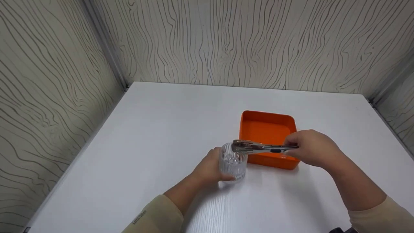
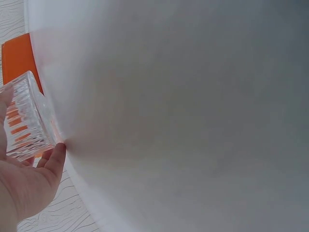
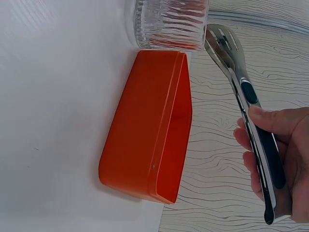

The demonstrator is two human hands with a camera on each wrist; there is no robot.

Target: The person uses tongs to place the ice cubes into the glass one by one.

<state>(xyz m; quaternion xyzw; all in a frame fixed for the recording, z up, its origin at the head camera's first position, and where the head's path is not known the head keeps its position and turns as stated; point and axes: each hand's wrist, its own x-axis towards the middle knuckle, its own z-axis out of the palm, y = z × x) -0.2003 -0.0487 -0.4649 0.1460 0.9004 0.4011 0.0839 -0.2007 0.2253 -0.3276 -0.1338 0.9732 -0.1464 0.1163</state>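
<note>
My left hand (image 1: 208, 166) grips a clear ribbed drinking glass (image 1: 236, 169) from its left side, fingers behind and thumb in front. Clear, shiny shapes show low inside the glass. In the left wrist view the glass (image 2: 29, 118) stands upright between thumb and fingers, its base close to the tabletop. My right hand (image 1: 312, 149) holds metal tongs (image 1: 266, 148) with dark grip inlays, lying nearly level above the orange box. The slotted heads of the tongs (image 3: 224, 46) are at the glass's rim, close together.
A square, open orange box (image 1: 270, 161) stands on the white table (image 1: 168, 129), just right of the glass. Wood-grain panels (image 1: 207, 42) enclose the table at the back and sides. Part of a black object (image 1: 336, 230) shows at the bottom right edge.
</note>
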